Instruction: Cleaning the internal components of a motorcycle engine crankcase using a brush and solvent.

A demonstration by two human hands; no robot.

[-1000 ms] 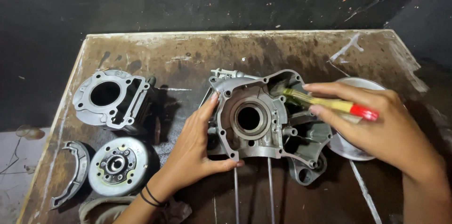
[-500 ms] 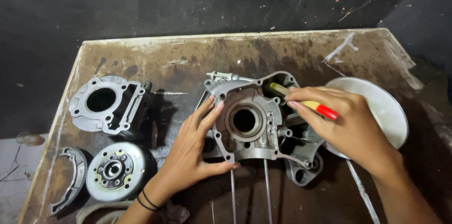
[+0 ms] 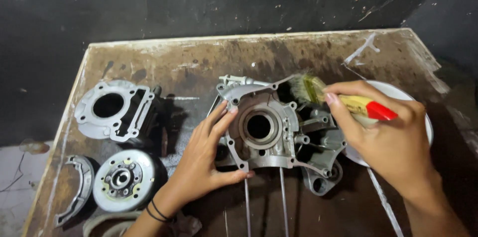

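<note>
Two hands work on a metal engine case point(image 3: 271, 132) that sits near the middle of the dirty wooden table point(image 3: 164, 60), a bit toward the right edge. Left hand point(image 3: 206, 159) lies flat w/ fingers spread along the case's left side, thumb hooked under its front edge, pressing it steady; it grips nothing. Right hand point(image 3: 386, 140) is closed around the yellow-and-red handle of a small paintbrush point(image 3: 343, 101), fingers pinched on it, bristles touching the case's back right rim. Step in hand, as I read it: brushing dirt or fluid over the case's top edge, approx. at the far corner of the casting. Next stroke would likely need the brush drawn along the rim or into the round bore in the centre, w/ the left hand keeping its hold so the case doesn't slide. White bowl point(image 3: 423, 117) sits just behind the right hand, near the right edge, mostly hidden. Toward the left edge: a cylinder block point(image 3: 112, 112) further back, a round flywheel point(image 3: 122, 179) near the front, and a curved metal piece point(image 3: 74, 187) beside it at the front left corner. Two thin rods point(image 3: 281, 202) run from under the case toward the front edge.
</note>
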